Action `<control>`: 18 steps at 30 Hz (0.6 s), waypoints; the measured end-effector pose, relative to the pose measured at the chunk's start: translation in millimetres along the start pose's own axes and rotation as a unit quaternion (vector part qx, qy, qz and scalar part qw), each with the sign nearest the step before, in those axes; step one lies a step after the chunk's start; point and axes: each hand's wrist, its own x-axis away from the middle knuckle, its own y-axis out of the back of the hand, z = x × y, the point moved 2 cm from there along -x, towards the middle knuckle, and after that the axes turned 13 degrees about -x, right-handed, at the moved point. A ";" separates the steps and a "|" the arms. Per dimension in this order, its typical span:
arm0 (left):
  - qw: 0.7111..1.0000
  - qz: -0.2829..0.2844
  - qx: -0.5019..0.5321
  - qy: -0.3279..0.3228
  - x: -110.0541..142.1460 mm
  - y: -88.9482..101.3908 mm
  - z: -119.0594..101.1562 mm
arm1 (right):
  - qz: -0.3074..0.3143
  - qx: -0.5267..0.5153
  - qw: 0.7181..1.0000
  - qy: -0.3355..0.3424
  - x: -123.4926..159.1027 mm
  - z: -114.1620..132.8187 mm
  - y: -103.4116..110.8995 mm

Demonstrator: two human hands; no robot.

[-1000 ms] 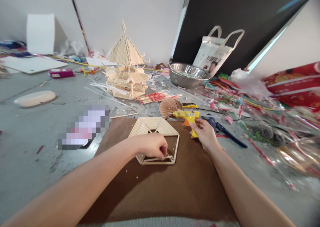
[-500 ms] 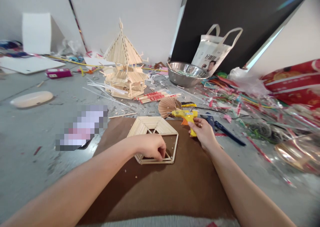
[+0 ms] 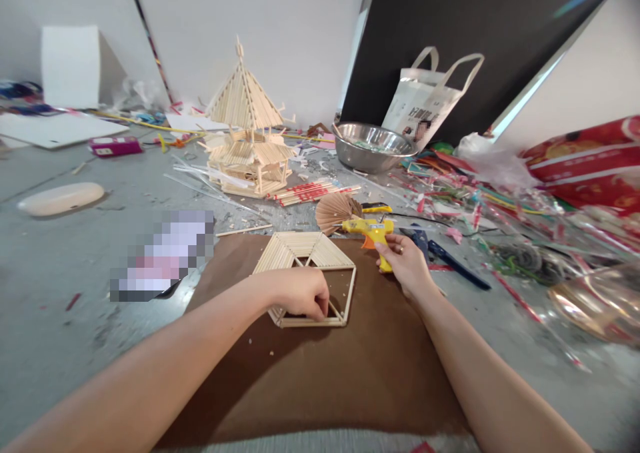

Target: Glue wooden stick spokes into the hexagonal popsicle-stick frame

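Note:
On a brown mat (image 3: 310,386) lies a six-sided frame (image 3: 355,286) of pale wooden sticks. Its far and left panels are filled with rows of sticks, while the right part is open. My left hand (image 3: 305,293) reaches over it with curled fingers, the fingertips pinching a wooden stick (image 3: 303,322) along the near edge; the hand hides part of the frame. To the right, my right hand (image 3: 407,263) grips a yellow glue gun (image 3: 380,243) by its handle. The gun's nozzle points left, above the mat's far edge and apart from the frame.
A stick-built pagoda (image 3: 247,126) stands behind, with red-marked sticks (image 3: 315,192) beside it. Also around are a folded brown paper fan (image 3: 333,214), blue-handled pliers (image 3: 460,265), a metal bowl (image 3: 375,150), a phone (image 3: 167,256) and plastic scraps (image 3: 450,203).
My left hand has barely moved; the stick at its fingertips now lies closer against the frame's near edge. My right hand and the glue gun stay in place.

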 end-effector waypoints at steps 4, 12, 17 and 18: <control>1.000 0.006 0.003 0.003 0.8 0.9 -1.1 | 0.000 -0.002 1.000 0.001 -0.1 -0.4 -0.1; 1.000 0.006 0.005 0.004 1.3 -0.1 -0.5 | 0.003 0.005 1.000 -0.001 0.8 0.7 -0.4; 1.000 0.004 0.008 0.005 -0.3 -0.9 0.9 | -0.001 0.005 1.000 0.001 1.5 1.5 -0.7; 1.000 0.004 0.008 0.005 -0.6 -1.1 1.0 | -0.001 0.005 1.000 0.000 1.6 1.5 -0.8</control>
